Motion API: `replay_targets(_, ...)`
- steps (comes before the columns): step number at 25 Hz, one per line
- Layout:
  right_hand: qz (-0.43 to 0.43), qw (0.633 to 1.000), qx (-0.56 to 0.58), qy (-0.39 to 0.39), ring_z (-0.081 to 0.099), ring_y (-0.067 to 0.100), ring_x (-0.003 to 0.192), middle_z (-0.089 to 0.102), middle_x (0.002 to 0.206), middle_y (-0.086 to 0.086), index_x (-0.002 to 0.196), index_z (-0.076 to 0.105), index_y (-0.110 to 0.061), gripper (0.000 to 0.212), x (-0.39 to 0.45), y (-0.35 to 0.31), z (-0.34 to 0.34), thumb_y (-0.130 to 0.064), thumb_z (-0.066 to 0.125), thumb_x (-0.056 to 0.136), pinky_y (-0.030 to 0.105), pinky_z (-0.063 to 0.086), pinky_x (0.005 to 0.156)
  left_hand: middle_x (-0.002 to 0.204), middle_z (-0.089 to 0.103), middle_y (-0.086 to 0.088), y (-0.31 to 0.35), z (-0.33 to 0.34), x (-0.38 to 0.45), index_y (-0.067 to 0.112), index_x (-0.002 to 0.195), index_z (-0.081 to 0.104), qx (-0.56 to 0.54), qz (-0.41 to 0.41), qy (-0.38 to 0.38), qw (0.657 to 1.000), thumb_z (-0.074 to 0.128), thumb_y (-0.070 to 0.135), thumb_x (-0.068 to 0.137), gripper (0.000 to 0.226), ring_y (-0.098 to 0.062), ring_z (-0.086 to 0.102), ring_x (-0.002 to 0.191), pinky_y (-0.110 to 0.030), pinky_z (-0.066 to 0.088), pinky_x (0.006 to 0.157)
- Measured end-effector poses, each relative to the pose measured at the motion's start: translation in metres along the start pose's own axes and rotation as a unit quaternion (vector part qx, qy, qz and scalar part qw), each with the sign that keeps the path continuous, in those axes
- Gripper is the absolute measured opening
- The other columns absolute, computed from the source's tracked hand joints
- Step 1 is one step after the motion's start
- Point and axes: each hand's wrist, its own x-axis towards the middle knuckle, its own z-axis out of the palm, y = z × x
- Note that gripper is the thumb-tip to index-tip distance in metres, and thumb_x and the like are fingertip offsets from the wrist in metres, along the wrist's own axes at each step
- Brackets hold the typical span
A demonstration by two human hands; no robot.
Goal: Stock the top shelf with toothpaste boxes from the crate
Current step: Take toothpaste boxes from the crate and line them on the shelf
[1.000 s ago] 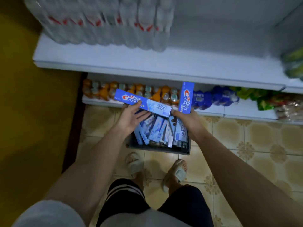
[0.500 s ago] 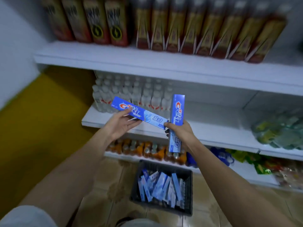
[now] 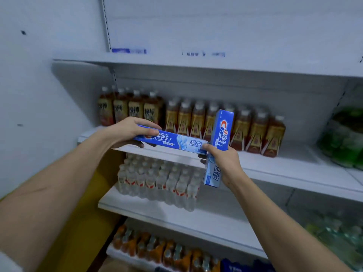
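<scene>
My left hand (image 3: 131, 130) grips one end of a blue toothpaste box (image 3: 176, 141) that lies nearly level in front of the tea-bottle shelf. My right hand (image 3: 225, 161) holds a second blue toothpaste box (image 3: 222, 134) upright by its middle. The two boxes meet at right angles near my right thumb. The white top shelf (image 3: 176, 64) runs above both hands, and toothpaste boxes (image 3: 129, 50) lie on it near the back wall, seen only as blue edges. The crate is out of view.
Brown tea bottles (image 3: 196, 118) line the shelf behind my hands. Packs of water bottles (image 3: 157, 181) fill the shelf below, with orange drink bottles (image 3: 167, 252) lower still. Green bottles (image 3: 343, 138) stand at the right. A white wall (image 3: 39, 85) closes the left side.
Both hands rose with their toothpaste boxes from the crate on the floor to chest height. My view tilted up, so the crate left the frame and the top shelf appeared.
</scene>
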Motion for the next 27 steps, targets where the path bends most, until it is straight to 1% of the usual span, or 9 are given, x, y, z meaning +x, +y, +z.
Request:
replay_targets(2, -0.020, 1.000, 0.019, 0.001, 0.074, 0.028, 0.084, 0.075, 0.094, 0.007, 0.095, 0.064, -0.016, 0.025, -0.003, -0.019, 0.001, -0.022, 0.080, 0.078, 0.048, 0.060, 0.081, 0.100, 0.076, -0.002, 0.009, 0.001, -0.002, 0.024, 0.107, 0.074, -0.014, 0.029, 0.020, 0.999, 0.087, 0.053, 0.046, 0.069, -0.012, 0.071, 0.087, -0.025, 0.056, 0.055)
replay_targets(4, -0.040, 0.999, 0.029, 0.003, 0.072, 0.026, 0.084, 0.074, 0.094, 0.006, 0.093, 0.064, -0.017, 0.022, -0.009, -0.039, 0.004, -0.021, 0.080, 0.079, 0.044, 0.060, 0.080, 0.108, 0.072, -0.004, 0.017, -0.001, -0.006, 0.024, 0.113, 0.072, -0.015, 0.048, 0.024, 0.998, 0.081, 0.041, 0.065, 0.052, -0.014, 0.068, 0.093, -0.025, 0.056, 0.056)
replay_targets(6, -0.064, 0.998, 0.005, -0.003, 0.071, 0.023, 0.081, 0.073, 0.089, 0.002, 0.090, 0.064, -0.019, 0.020, -0.013, -0.056, 0.010, -0.022, 0.080, 0.079, 0.038, 0.060, 0.074, 0.111, 0.069, 0.001, 0.027, -0.012, -0.007, 0.028, 0.116, 0.071, 0.044, 0.059, 0.031, 0.997, 0.076, 0.036, 0.078, 0.040, -0.015, 0.065, 0.093, -0.026, 0.056, 0.055)
replay_targets(9, -0.088, 0.995, -0.024, -0.029, 0.067, 0.016, 0.074, 0.071, 0.083, -0.001, 0.088, 0.063, -0.021, 0.018, -0.021, -0.076, 0.031, -0.025, 0.079, 0.080, 0.027, 0.053, 0.066, 0.107, 0.067, 0.010, 0.044, -0.037, -0.008, 0.037, 0.116, 0.069, 0.184, 0.080, 0.033, 0.979, 0.071, 0.049, 0.081, 0.037, -0.014, 0.064, 0.085, -0.028, 0.055, 0.055)
replay_targets(14, -0.097, 0.994, -0.036, -0.039, 0.066, 0.016, 0.076, 0.069, 0.084, 0.000, 0.087, 0.060, -0.021, 0.020, -0.024, -0.094, 0.084, -0.027, 0.078, 0.080, 0.027, 0.053, 0.066, 0.101, 0.065, 0.013, 0.073, -0.092, -0.010, 0.039, 0.106, 0.064, 0.359, 0.090, -0.003, 0.929, 0.058, 0.077, 0.068, 0.054, -0.013, 0.064, 0.091, -0.035, 0.054, 0.076)
replay_targets(16, -0.094, 0.994, -0.047, -0.044, 0.067, 0.015, 0.075, 0.070, 0.084, 0.000, 0.088, 0.059, -0.021, 0.022, -0.024, -0.099, 0.105, -0.029, 0.078, 0.080, 0.027, 0.053, 0.065, 0.102, 0.063, 0.012, 0.076, -0.118, -0.011, 0.038, 0.105, 0.059, 0.393, 0.075, -0.017, 0.916, 0.057, 0.072, 0.074, 0.046, -0.012, 0.062, 0.091, -0.036, 0.053, 0.079)
replay_targets(20, -0.107, 0.989, -0.094, -0.047, 0.067, 0.013, 0.074, 0.070, 0.087, 0.000, 0.092, 0.057, -0.022, 0.026, -0.012, -0.116, 0.138, -0.039, 0.073, 0.083, 0.023, 0.052, 0.061, 0.107, 0.062, 0.007, 0.070, -0.166, -0.005, 0.040, 0.108, 0.049, 0.404, 0.072, -0.039, 0.911, 0.054, 0.058, 0.089, 0.027, -0.009, 0.058, 0.088, -0.031, 0.048, 0.078)
replay_targets(24, -0.082, 0.986, -0.142, -0.020, 0.070, 0.021, 0.083, 0.070, 0.101, 0.007, 0.115, 0.051, -0.014, 0.059, 0.025, -0.149, 0.148, -0.063, 0.059, 0.084, 0.037, 0.057, 0.078, 0.110, 0.061, -0.003, 0.085, -0.212, 0.013, 0.036, 0.117, 0.047, 0.415, 0.099, 0.031, 0.904, 0.051, 0.062, 0.087, 0.041, -0.024, 0.055, 0.091, -0.037, 0.044, 0.078)
replay_targets(27, -0.091, 0.980, -0.177, -0.015, 0.068, 0.018, 0.070, 0.070, 0.098, 0.007, 0.118, 0.050, -0.012, 0.055, 0.054, -0.183, 0.147, -0.060, 0.051, 0.091, 0.030, 0.053, 0.063, 0.115, 0.055, -0.001, 0.103, -0.243, 0.037, 0.034, 0.124, 0.047, 0.470, 0.120, 0.136, 0.864, 0.050, 0.058, 0.092, 0.040, -0.026, 0.051, 0.097, -0.035, 0.042, 0.084)
